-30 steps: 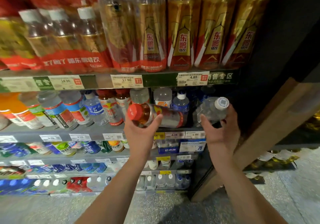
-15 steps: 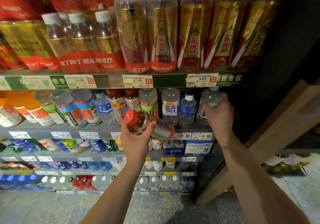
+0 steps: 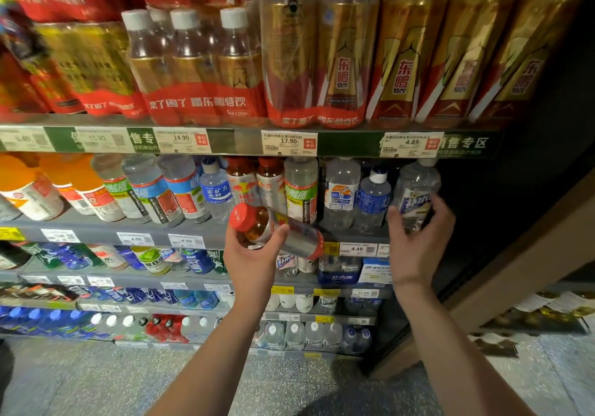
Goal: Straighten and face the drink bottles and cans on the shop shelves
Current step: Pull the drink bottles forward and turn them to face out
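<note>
- Shop shelves (image 3: 225,140) of drinks fill the view from nine to two o'clock.
- Right hand (image 3: 415,242), at three o'clock, grasps a clear bottle (image 3: 417,195) standing upright at the row's end.
- Left hand (image 3: 254,254), at centre, clasps a red-capped bottle (image 3: 273,229) lying sideways before the shelf.

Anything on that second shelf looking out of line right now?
The red-capped bottle is off the shelf, lying sideways in the left hand. The clear bottle at the row's right end is upright, with the right hand around it.
</note>
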`<state>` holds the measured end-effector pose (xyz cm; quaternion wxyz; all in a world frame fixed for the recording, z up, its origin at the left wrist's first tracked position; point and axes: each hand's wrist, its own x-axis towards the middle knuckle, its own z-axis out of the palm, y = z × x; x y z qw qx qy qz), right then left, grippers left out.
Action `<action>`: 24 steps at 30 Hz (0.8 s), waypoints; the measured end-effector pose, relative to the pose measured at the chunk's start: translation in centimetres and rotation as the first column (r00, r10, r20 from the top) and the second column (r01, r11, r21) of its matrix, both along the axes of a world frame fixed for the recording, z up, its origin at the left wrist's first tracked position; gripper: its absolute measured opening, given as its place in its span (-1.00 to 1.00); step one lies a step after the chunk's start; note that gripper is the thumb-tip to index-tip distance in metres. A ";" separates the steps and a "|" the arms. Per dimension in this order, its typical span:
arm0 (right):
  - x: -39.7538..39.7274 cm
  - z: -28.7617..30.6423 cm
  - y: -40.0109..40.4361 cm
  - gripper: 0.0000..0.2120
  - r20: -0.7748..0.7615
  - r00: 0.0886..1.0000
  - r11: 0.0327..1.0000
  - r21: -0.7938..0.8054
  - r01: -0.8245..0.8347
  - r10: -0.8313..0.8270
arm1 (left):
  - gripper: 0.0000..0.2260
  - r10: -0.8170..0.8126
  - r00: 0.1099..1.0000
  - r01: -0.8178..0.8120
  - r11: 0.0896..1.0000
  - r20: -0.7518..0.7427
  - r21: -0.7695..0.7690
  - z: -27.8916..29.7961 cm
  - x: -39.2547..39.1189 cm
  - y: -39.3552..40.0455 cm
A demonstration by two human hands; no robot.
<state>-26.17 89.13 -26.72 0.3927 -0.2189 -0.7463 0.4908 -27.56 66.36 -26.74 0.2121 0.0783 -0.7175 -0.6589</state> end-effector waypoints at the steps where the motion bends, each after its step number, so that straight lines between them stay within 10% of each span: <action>1: 0.2 0.1 -1.3 -0.50 -0.032 0.999 1.000 0.021 -0.019 0.019 | -0.51 0.006 1.000 -0.006 1.000 0.001 0.006 0.0 -0.1 -0.5; 5: -0.8 1.7 -7.1 -0.70 0.039 0.971 0.970 0.058 -0.237 0.235 | -0.52 0.008 0.999 -0.009 0.999 0.035 0.048 -0.3 -0.7 -3.2; 11: -6.2 2.9 -13.4 -0.24 0.201 0.937 0.949 0.080 -0.306 0.285 | -0.54 -0.008 1.000 0.007 0.997 0.016 0.073 0.6 -1.8 -8.5; 24: -9.9 2.6 -15.8 -0.41 0.375 0.903 0.874 0.487 0.000 -0.209 | -0.35 -0.190 0.981 0.186 0.979 0.035 0.080 0.2 -4.4 -18.3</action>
